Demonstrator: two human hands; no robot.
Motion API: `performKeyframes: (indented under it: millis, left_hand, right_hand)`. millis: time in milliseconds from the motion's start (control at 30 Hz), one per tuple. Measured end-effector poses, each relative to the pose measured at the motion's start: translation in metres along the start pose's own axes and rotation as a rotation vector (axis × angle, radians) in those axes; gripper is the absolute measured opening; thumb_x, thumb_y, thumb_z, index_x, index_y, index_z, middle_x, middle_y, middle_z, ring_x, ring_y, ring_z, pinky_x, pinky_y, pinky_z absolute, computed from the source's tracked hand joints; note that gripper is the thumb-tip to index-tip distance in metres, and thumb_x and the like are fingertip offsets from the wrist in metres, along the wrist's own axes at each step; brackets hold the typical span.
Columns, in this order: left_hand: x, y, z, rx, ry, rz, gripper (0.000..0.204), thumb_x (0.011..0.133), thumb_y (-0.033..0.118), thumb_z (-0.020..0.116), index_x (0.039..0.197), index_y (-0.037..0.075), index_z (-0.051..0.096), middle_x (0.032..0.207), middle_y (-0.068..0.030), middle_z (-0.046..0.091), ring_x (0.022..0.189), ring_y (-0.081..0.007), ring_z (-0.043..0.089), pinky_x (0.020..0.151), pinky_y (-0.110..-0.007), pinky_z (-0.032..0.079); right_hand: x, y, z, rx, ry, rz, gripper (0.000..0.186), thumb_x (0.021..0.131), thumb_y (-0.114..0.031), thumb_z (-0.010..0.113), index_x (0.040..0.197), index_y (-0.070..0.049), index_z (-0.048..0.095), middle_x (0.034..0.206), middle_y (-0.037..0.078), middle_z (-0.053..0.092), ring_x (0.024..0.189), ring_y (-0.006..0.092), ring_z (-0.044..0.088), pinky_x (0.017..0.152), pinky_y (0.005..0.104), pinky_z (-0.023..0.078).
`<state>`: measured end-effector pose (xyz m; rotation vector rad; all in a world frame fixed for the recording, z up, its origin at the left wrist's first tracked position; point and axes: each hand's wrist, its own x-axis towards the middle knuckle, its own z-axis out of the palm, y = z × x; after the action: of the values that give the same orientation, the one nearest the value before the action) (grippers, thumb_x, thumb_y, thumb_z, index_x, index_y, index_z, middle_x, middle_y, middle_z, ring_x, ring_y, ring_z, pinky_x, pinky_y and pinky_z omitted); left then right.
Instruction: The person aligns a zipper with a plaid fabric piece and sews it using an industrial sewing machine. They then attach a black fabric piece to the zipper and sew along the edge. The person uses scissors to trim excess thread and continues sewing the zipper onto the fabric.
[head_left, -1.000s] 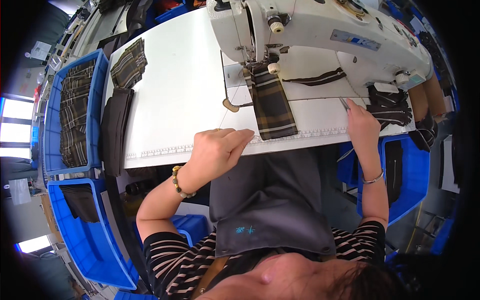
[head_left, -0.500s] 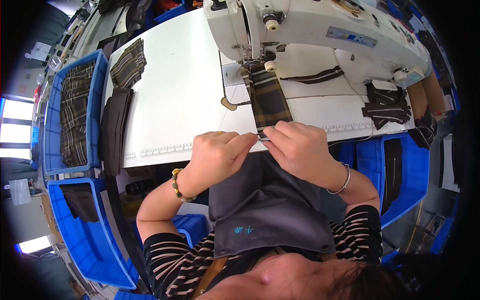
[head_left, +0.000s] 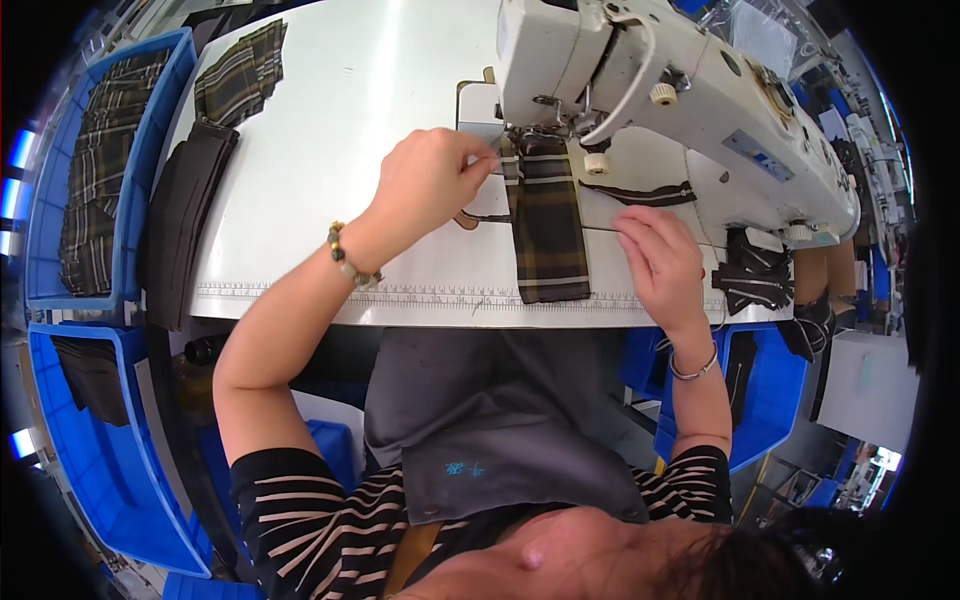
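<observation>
A plaid cloth strip (head_left: 548, 230) in brown, black and white lies flat on the table, its far end under the head of the white sewing machine (head_left: 555, 70). My left hand (head_left: 425, 185) is beside that far end, left of the needle area, thumb and fingertips pinched together. Whether they grip the cloth's edge or a thread is too small to tell. To the right of the strip, my right hand (head_left: 662, 258) hovers with its fingers stretched out and nothing in them. Just beyond its fingertips lies a short dark zipper piece (head_left: 640, 193).
More zipper pieces (head_left: 752, 275) are piled at the right. On the left are plaid pieces (head_left: 240, 72), a dark cloth stack (head_left: 185, 215) and a blue bin (head_left: 168, 130) of plaid pieces. Other blue bins (head_left: 150, 520) stand below table height. A printed ruler (head_left: 400, 298) runs along the front edge.
Both hands have let go of the strip's near end, which now lies flat. My left hand has moved up toward the needle, my right hand out to the right. The view has shifted.
</observation>
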<state>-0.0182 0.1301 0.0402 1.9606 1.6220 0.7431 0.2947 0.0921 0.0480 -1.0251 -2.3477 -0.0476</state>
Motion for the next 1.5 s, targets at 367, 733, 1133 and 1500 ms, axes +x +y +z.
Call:
performKeyframes:
  millis: [367,733,1133,1500]
  left_hand:
    - [0.022,-0.012,0.022,-0.168,0.052,-0.011,0.017,0.092,0.023,0.075,0.100,0.009,0.083,0.062,-0.0082,0.066,0.054,-0.0209,0.061,0.056,-0.035,0.048]
    - [0.020,-0.011,0.031,-0.186,0.125,-0.021,0.016,0.093,0.023,0.071,0.095,0.012,0.083,0.064,-0.0071,0.070,0.057,-0.0255,0.067,0.057,-0.037,0.052]
    - [0.015,-0.009,0.039,-0.337,0.285,0.095,0.014,0.091,0.020,0.074,0.096,0.009,0.082,0.060,-0.0079,0.067,0.049,-0.0215,0.063,0.052,-0.034,0.049]
    - [0.015,-0.008,0.037,-0.419,0.303,0.131,0.015,0.092,0.019,0.074,0.096,0.006,0.081,0.059,-0.0084,0.066,0.047,-0.0205,0.062,0.051,-0.032,0.048]
  right_hand:
    - [0.074,0.003,0.078,0.155,-0.199,-0.050,0.022,0.092,-0.019,0.076,0.112,-0.010,0.074,0.096,0.002,0.075,0.083,0.0235,0.070,0.070,0.0356,0.055]
    - [0.089,-0.004,0.086,1.008,-0.192,1.007,0.023,0.096,-0.012,0.072,0.117,-0.002,0.077,0.080,-0.002,0.066,0.051,0.0002,0.042,0.046,0.0184,0.029]
    - [0.083,-0.006,0.090,1.008,-0.075,0.956,0.022,0.094,-0.003,0.074,0.115,0.002,0.075,0.085,0.002,0.071,0.052,0.0011,0.045,0.045,0.0179,0.031]
    - [0.066,-0.013,0.073,0.160,0.025,0.098,0.016,0.087,-0.004,0.083,0.102,-0.004,0.079,0.067,0.000,0.061,0.055,0.0058,0.053,0.051,0.0218,0.037]
